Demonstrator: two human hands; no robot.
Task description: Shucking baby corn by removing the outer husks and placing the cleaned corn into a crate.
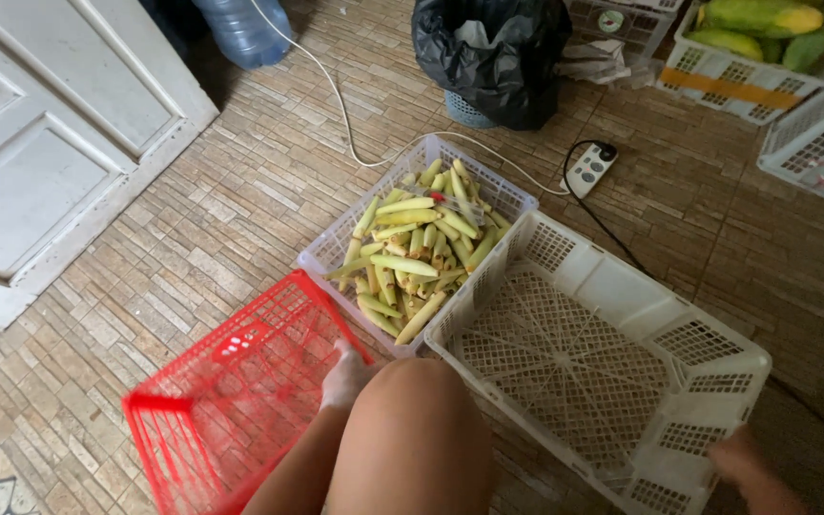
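**A:** Hands, state and place?

**B:** Left hand at lower centre of frame, fingers closed on the rim of the red basket. Right hand at lower right, touching the near corner of the white crate; blurred, grip impossible to tell. Bare knee at bottom centre, between the two.

**A:** Baskets, position?

**B:** Red basket at lower left on the floor, tilted, nothing seen inside. White crate at centre right, upright, lattice bottom bare. Between them, toward centre frame, a clear basket filled with yellow-green corn cobs; its near rim touching the white crate, its near corner just beside the red basket.

**A:** Surroundings?

**B:** Tiled floor throughout. White door at upper left. Blue water bottle at top, left of centre. Black bin bag at top centre. White cable running from top toward the clear basket; power strip right of it, well apart from the hands. White crates with green-yellow fruit at upper right.
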